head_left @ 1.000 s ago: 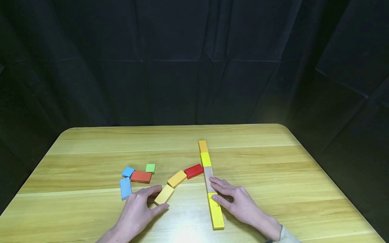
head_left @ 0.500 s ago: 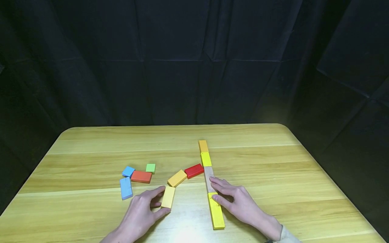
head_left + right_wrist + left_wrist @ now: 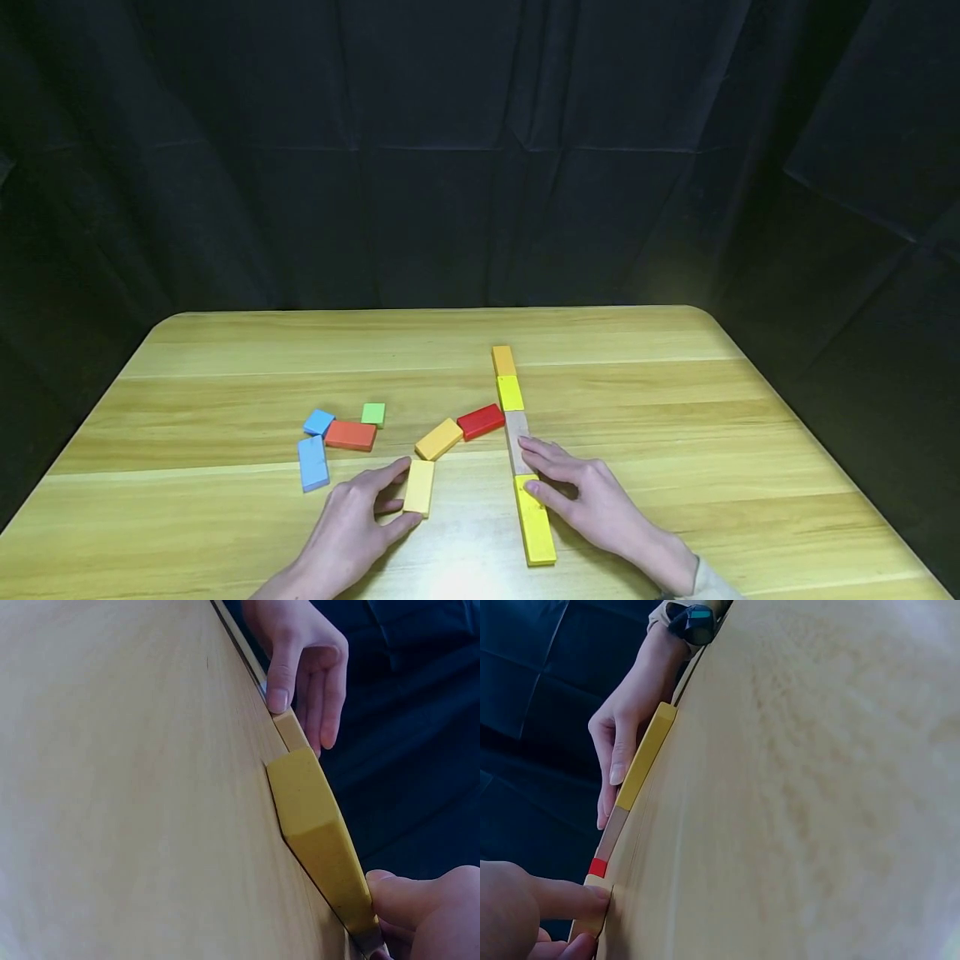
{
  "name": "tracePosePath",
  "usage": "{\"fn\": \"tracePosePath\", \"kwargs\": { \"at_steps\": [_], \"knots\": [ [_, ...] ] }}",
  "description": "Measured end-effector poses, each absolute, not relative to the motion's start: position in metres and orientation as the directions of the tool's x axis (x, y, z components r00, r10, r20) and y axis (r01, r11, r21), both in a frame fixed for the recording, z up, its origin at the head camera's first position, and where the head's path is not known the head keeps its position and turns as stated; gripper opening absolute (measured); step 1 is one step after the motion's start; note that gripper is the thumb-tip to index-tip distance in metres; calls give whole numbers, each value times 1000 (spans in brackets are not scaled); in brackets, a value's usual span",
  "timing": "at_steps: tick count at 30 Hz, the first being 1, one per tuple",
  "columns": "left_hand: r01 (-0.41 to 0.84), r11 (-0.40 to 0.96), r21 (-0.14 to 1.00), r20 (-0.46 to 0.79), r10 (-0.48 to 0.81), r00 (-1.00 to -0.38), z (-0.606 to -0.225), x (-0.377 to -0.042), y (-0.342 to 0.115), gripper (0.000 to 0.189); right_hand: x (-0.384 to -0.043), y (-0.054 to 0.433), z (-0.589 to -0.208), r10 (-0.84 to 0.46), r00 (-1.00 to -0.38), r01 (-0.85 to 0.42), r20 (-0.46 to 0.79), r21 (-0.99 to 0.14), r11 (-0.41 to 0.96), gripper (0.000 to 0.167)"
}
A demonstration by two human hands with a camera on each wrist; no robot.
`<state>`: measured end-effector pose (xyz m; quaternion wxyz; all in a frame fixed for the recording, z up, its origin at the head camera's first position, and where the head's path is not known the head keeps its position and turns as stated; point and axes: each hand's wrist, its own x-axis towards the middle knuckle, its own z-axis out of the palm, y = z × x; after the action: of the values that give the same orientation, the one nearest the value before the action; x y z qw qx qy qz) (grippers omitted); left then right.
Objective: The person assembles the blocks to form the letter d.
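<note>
The left hand (image 3: 348,521) grips the pale block (image 3: 419,487) across its ends, thumb at the near end and index finger at the far end. The right hand (image 3: 581,496) has its fingers loosely extended, fingertips resting on the grey block (image 3: 516,427) and thumb on the long yellow block (image 3: 536,529).

The pale block lies just right of the left hand, clearly nearer to it than to the right, its long axis running near to far with a slight lean. The relation that matters is at its far end, just beside the near-left end of the orange-yellow block (image 3: 438,439), which slants away far and right; the two axes form a bend. Whether these ends touch, I cannot tell. Beyond comes the red block (image 3: 481,422), slanted alike, its right end against the straight row at the grey block.

Farther left lie a brick-red block (image 3: 350,435), two blue blocks (image 3: 312,463) and a green block (image 3: 373,414) on the worktop (image 3: 675,392).

The right fingers cover part of the grey block; the left hand's remaining fingers are partly hidden. Both wrist views are strongly foreshortened.
</note>
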<state>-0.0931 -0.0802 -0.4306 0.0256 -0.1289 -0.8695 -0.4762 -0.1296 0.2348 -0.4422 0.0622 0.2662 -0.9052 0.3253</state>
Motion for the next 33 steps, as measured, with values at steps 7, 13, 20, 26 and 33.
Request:
{"fn": "tracePosePath", "kwargs": {
  "at_steps": [7, 13, 20, 26, 33],
  "knots": [
    [234, 513, 826, 157, 189, -969, -430, -94, -83, 64, -129, 235, -442, -439, -854, -515, 279, -569, 641, 46],
    [246, 527, 814, 209, 129, -969, -432, -97, -87, 56, -128, 235, -442, -435, -857, -511, 277, -571, 642, 46],
    [356, 659, 662, 413, 76, -908, -434, -111, -101, 49, -129, 235, -443, -435, -857, -511, 278, -570, 643, 46],
    [375, 724, 578, 519, 29, -855, -436, -120, -111, 53, -130, 235, -442, -435, -858, -509, 275, -575, 641, 46],
    [326, 760, 562, 503, -1, -864, -436, -127, -121, 62, -130, 235, -442, -430, -864, -498, 262, -577, 648, 47]
  ]
}}
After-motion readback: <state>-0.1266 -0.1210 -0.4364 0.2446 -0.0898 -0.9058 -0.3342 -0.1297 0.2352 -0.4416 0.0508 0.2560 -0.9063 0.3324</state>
